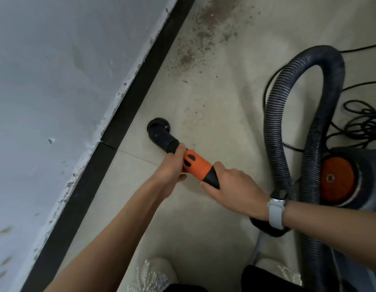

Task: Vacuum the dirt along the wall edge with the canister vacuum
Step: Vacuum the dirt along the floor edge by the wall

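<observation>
Floor: we look down through the head camera at pale beige tiles (pixel 214 218) that meet a grey plastered wall (pixel 56 81) along a black skirting board (pixel 128 106).
Dirt: a brown, speckled scatter of dirt (pixel 204 36) lies on the tiles beside the skirting, well ahead of the nozzle.
Nozzle: our round black brush nozzle (pixel 158 128) sits on the floor just beside the skirting board.
Handle: the orange and black vacuum handle (pixel 196 164) slants from the nozzle back toward us.
Left hand: our left hand (pixel 172 167) grips the front of the handle, fingers curled round it.
Right hand: our right hand (pixel 233 190) holds the black rear end, a grey wristwatch (pixel 275 211) on the wrist.
Hose: the black ribbed hose (pixel 288 114) loops up on the right.
Canister: the dark canister vacuum with an orange disc (pixel 338 178) stands right of the hose, a black power cord (pixel 364 121) tangled behind it.
</observation>
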Demonstrator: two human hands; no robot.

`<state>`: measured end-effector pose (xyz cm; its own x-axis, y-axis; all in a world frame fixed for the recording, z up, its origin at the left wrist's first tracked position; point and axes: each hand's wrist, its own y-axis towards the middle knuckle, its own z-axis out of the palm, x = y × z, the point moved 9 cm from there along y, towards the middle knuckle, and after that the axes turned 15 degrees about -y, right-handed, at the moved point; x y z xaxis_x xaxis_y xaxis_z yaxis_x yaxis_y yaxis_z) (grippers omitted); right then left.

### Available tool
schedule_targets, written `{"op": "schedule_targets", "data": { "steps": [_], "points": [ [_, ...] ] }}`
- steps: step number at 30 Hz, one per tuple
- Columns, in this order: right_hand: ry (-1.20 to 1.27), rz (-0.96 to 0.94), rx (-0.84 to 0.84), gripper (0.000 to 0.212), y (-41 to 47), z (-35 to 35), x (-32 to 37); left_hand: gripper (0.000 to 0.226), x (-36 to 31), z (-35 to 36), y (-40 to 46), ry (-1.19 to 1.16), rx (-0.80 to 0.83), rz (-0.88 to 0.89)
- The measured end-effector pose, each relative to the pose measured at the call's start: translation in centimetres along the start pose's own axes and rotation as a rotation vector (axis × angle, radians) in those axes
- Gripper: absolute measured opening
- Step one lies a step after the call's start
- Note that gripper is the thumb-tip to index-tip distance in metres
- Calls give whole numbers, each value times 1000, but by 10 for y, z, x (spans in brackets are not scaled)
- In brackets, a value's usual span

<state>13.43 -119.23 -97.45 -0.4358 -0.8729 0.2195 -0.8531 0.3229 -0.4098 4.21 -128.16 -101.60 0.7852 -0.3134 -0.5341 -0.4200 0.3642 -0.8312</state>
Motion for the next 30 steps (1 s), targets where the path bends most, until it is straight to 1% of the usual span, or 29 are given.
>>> {"op": "schedule_targets", "data": {
  "steps": [4, 10, 13, 17, 21, 26, 30],
  "points": [
    [4, 7, 97, 36, -34, 19, -4, 38, 37, 2, -23, -8, 54, -98],
    [-21, 46, 111, 37, -60, 22, -12, 27, 61, 13, -34, -23, 57, -129],
    [-9, 83, 114, 38, -67, 21, -17, 28, 62, 21, -35, 3, 62, -142],
    [9, 125, 104, 38, -70, 15, -29, 27, 61, 36, -30, 31, 78, -147],
    [49, 145, 98, 37, -62, 9, -36, 27, 51, 42, -20, 100, 68, -111],
    [60, 161, 62, 37, -36, 0, -34, 27, 22, 43, 0, 122, 16, -35],
    [43, 185, 18, 36, -13, -12, -37, 27, -2, 49, 16, 111, 27, 14]
  ]
}}
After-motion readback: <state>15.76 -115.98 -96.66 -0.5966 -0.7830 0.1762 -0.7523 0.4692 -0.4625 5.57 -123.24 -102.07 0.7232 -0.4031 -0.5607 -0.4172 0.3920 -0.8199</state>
